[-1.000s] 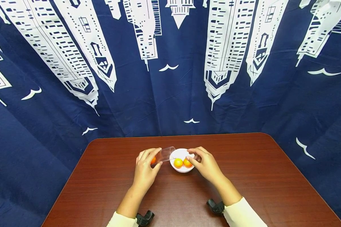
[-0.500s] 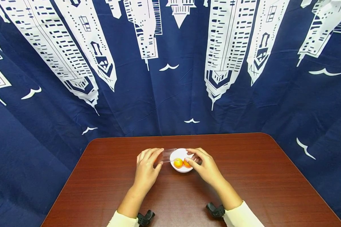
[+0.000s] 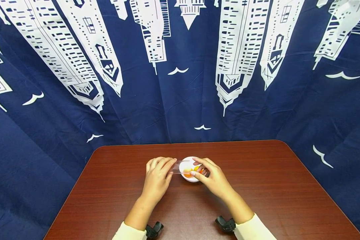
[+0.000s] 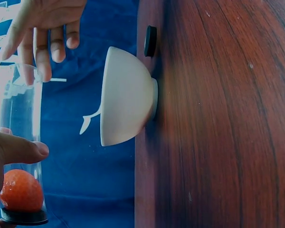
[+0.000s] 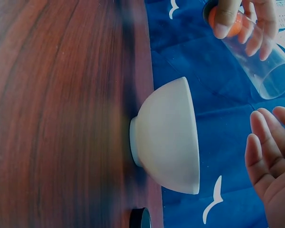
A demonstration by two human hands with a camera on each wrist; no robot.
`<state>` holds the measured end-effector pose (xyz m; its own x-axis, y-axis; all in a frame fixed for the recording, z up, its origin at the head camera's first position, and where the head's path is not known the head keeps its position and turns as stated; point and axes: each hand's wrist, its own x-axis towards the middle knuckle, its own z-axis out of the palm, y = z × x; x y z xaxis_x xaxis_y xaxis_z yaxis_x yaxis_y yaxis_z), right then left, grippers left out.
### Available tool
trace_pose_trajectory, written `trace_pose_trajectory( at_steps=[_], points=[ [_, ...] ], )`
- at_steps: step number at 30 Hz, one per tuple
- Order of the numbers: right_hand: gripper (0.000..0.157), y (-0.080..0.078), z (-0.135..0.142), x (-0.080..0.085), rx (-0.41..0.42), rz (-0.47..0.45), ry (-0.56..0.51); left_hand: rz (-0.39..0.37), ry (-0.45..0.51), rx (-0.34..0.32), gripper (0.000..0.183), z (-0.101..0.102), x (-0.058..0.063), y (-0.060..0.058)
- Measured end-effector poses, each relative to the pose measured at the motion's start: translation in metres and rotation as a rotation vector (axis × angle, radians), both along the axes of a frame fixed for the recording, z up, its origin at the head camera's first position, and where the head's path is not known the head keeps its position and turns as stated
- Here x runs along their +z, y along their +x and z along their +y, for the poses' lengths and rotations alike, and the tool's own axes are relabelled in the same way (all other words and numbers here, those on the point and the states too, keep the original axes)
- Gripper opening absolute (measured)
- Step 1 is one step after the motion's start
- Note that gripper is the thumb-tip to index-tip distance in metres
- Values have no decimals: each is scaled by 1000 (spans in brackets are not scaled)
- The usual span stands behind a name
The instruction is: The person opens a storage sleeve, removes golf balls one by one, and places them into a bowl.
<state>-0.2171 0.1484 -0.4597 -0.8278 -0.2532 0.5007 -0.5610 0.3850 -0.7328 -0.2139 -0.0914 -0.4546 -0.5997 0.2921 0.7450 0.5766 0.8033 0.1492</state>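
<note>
My left hand (image 3: 157, 175) grips a clear tube (image 4: 19, 104) near its dark-capped end, thumb along one side. Inside, by the cap, sits an orange ball (image 4: 21, 190). The tube's open mouth points toward my right hand (image 3: 214, 178) and lies above a white bowl (image 4: 126, 97) on the table. My right hand holds nothing; its fingers are loosely bent at the tube's mouth, over the bowl's right side. Two orange-yellow balls (image 3: 187, 172) show in the bowl in the head view, partly behind the tube and my right fingers.
A small round black disc (image 4: 150, 41) lies on the brown wooden table (image 3: 180, 206), just right of the bowl; my right hand hides it from the head view. Behind the table hangs a blue cloth (image 3: 180, 106) with white buildings and birds.
My left hand and the tube have moved slightly right, so the mouth reaches farther over the bowl. My right hand has shifted a little left. The ball in the tube is now hidden from the head view.
</note>
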Motion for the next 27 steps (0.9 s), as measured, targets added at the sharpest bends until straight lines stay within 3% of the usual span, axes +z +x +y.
trace_pose_trajectory(
  at_steps=[17,27],
  points=[
    [45,2,1,-1,12,-63,-20,7,-49,-6,59,1,6,3],
    [44,2,0,-5,17,-42,-32,21,-50,-7,58,1,8,3]
  ],
)
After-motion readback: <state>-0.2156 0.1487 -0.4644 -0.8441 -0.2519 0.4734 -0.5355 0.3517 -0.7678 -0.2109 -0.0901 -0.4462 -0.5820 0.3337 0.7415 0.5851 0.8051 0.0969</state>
